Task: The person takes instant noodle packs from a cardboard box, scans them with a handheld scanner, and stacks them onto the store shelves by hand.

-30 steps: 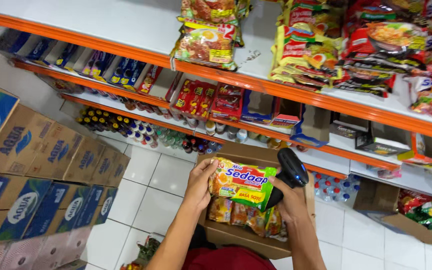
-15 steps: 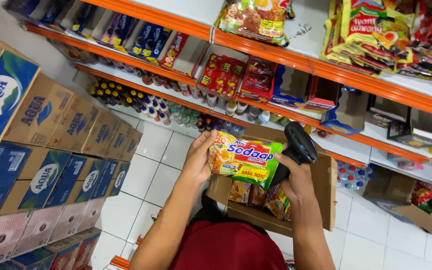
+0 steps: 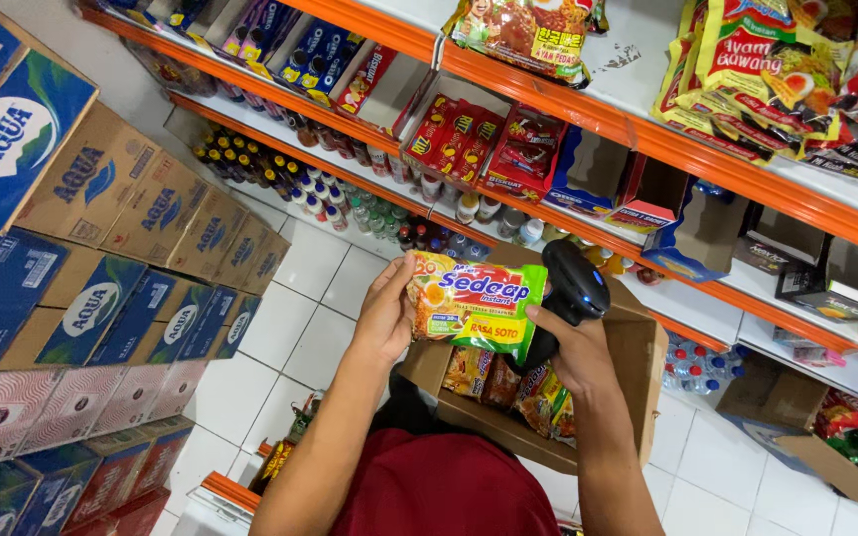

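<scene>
Orange-edged shelves (image 3: 647, 139) of packets line a white tiled floor (image 3: 300, 318) beside stacked cartons (image 3: 101, 258).

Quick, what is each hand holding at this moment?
Left hand: closed on the noodle packet.
Right hand: closed on the black barcode scanner, fingertips touching the packet.

Both forearms raised, left hand (image 3: 381, 320) fingers curled, right hand (image 3: 573, 349) gripping
</scene>
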